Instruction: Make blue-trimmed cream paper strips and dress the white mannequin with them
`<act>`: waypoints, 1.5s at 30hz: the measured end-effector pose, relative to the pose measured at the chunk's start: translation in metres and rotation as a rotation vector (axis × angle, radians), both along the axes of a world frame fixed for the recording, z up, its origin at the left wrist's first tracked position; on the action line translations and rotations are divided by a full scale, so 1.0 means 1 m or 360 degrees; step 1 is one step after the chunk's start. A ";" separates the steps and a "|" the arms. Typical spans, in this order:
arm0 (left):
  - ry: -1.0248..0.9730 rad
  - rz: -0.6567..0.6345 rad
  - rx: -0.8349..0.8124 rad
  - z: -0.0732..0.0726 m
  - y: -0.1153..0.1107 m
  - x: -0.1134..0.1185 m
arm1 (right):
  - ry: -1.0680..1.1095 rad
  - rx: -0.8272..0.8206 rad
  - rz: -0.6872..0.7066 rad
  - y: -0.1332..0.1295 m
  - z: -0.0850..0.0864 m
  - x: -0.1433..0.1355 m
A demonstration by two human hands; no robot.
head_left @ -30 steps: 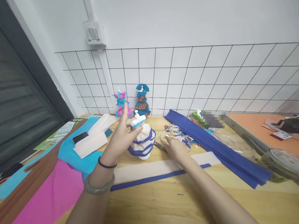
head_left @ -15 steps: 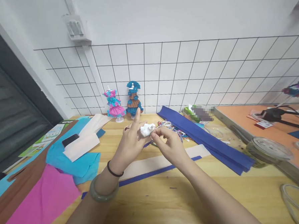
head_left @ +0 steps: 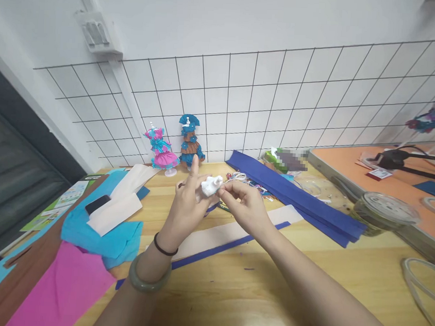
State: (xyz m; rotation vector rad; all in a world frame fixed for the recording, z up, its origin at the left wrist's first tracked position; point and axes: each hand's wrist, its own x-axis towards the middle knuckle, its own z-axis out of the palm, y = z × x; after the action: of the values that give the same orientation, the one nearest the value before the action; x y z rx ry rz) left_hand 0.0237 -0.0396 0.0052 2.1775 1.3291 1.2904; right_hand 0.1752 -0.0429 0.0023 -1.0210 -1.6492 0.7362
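Note:
Over the table, my left hand (head_left: 188,198) is closed around a small white miniature dress form (head_left: 211,186) with a knobbed neck end pointing right. My left index finger sticks up, and the lower part of the form is hidden by the hand. The thumb and fingers of my right hand (head_left: 239,197) pinch at the form's right edge; anything thin between those fingertips is too small to make out. Beneath both hands lies a long pale paper strip (head_left: 221,235) beside a narrow dark blue strip (head_left: 231,245).
Two small paper dresses, one pink and turquoise (head_left: 163,150), one teal and brown (head_left: 190,144), stand by the wire grid. Folded blue paper (head_left: 292,198) lies right of centre. Turquoise (head_left: 90,234) and pink paper (head_left: 61,286) cover the left. A round clear container (head_left: 384,213) sits right.
The whole view has shifted slightly, so most things appear a little further left. Both hands keep nearly the same hold on the white form.

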 end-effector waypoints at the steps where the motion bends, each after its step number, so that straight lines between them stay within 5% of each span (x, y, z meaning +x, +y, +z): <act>1: -0.0014 0.0015 -0.0014 0.001 0.000 -0.001 | 0.0060 -0.0031 0.0072 0.000 0.000 0.000; 4: -0.0026 0.0032 -0.0034 0.002 0.001 -0.002 | 0.0137 -0.0080 0.0206 0.000 0.001 0.001; 11: 0.0078 0.0000 0.0102 -0.004 0.002 -0.003 | -0.0120 0.0050 0.0021 -0.001 0.001 0.002; 20: 0.0221 0.0034 0.0244 -0.005 -0.001 0.003 | 0.0059 -0.0105 0.0039 0.000 -0.002 0.002; 25: 0.0025 0.0006 0.0122 -0.006 0.001 0.003 | -0.0088 0.0085 -0.0066 0.002 -0.003 0.002; 33: -0.0187 0.0010 -0.0028 -0.002 0.004 -0.003 | 0.0014 0.0035 0.0184 0.003 -0.001 0.005; 42: -0.0269 -0.0020 -0.0039 0.002 0.000 -0.006 | -0.0064 0.0335 -0.0115 -0.001 -0.005 -0.001; 45: -0.0379 -0.0069 -0.0102 0.006 -0.005 -0.004 | -0.0090 0.0638 -0.0178 -0.004 -0.004 -0.001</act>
State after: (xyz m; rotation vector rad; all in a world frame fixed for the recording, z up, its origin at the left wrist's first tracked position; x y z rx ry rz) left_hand 0.0194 -0.0447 0.0115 1.9291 1.2056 1.4185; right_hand 0.1739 -0.0472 -0.0013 -0.8413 -1.6855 0.2865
